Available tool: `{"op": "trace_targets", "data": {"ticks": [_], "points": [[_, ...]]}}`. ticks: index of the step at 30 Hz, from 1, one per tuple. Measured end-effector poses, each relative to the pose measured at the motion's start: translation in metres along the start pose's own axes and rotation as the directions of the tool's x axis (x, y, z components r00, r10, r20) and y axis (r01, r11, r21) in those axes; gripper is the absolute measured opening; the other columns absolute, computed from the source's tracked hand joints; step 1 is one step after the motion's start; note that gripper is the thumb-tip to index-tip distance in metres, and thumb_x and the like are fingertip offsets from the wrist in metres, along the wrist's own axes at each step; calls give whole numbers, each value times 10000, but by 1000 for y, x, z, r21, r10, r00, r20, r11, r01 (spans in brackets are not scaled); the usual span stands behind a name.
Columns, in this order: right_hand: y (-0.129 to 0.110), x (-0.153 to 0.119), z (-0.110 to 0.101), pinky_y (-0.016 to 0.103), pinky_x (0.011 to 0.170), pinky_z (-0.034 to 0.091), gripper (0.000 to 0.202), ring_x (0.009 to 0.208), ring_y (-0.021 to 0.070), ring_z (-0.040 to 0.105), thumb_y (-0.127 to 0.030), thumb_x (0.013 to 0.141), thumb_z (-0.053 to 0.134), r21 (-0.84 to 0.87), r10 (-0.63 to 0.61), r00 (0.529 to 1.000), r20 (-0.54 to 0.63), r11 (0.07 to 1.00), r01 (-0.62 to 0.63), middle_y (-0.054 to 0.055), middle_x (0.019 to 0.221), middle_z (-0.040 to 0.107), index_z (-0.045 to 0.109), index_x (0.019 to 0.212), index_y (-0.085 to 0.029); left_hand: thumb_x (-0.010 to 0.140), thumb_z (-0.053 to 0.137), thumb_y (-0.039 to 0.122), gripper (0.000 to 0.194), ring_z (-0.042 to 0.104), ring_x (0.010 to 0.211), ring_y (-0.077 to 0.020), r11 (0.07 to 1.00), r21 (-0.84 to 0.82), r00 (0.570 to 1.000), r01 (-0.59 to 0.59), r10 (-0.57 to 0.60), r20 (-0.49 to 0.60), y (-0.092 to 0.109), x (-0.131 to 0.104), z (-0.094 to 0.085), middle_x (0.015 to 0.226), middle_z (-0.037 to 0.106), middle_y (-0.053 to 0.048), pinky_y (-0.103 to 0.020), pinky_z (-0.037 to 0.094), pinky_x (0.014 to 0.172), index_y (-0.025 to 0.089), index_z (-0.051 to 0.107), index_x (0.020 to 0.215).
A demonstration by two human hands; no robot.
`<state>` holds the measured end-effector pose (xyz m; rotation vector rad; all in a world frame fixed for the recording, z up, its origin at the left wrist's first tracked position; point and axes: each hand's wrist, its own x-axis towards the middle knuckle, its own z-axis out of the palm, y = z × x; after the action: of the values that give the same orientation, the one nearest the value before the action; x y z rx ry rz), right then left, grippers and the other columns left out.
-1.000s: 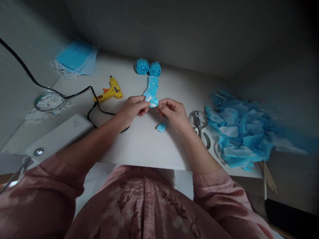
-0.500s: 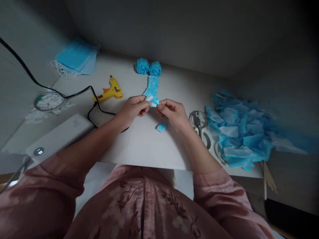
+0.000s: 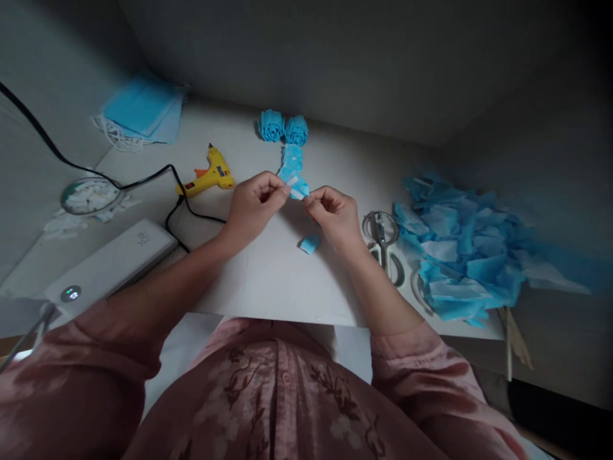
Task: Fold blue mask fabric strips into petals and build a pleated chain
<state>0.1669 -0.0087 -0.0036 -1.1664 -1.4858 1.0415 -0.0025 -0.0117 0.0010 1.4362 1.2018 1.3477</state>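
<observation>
Head view: a round dish (image 3: 89,195) holding white scraps is sitting near the table's (image 3: 268,281) left edge; the left hand (image 3: 251,204) and right hand (image 3: 335,214) are pinching a blue fabric strip (image 3: 295,186) mid-table, scissors (image 3: 383,239) lying beside the scrap pile (image 3: 460,249) at the right edge.

Head camera looks steeply down, close over the table (image 3: 268,281).

Dim, soft light on the white table (image 3: 268,281), dark vignetted corners, wide-angle bending at edges, slight softness
</observation>
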Motion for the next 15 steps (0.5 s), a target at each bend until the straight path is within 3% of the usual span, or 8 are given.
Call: {"op": "trace_targets", "data": {"ticks": [4, 9, 15], "points": [[-2, -3, 2, 258, 569, 340, 192, 580, 100, 415, -376, 792, 638, -54, -41, 999, 12, 998, 42, -40, 609, 485, 587, 707, -210, 807, 645, 234, 51, 479, 613, -99, 984, 161, 997, -77, 71, 39, -4, -4, 4, 653, 570, 29, -231, 347, 591, 185, 657, 798], [-3, -4, 3, 261, 580, 335, 179, 581, 98, 400, -346, 805, 625, -109, -106, 994, 18, 988, 108, -41, 624, 485, 567, 707, -207, 794, 662, 249, 119, 494, 593, -100, 972, 218, 993, -84, 63, 103, -10, -2, 4, 644, 602, 27, -227, 364, 595, 181, 707, 880], [-1, -6, 2, 262, 607, 366, 145, 607, 109, 443, -299, 842, 596, -225, -182, 982, 44, 956, 188, -29, 655, 537, 571, 730, -211, 788, 658, 241, 115, 527, 619, -109, 965, 251, 994, -70, 47, 97, -9, -1, 4, 677, 648, 11, -228, 392, 618, 178, 716, 865]]}}
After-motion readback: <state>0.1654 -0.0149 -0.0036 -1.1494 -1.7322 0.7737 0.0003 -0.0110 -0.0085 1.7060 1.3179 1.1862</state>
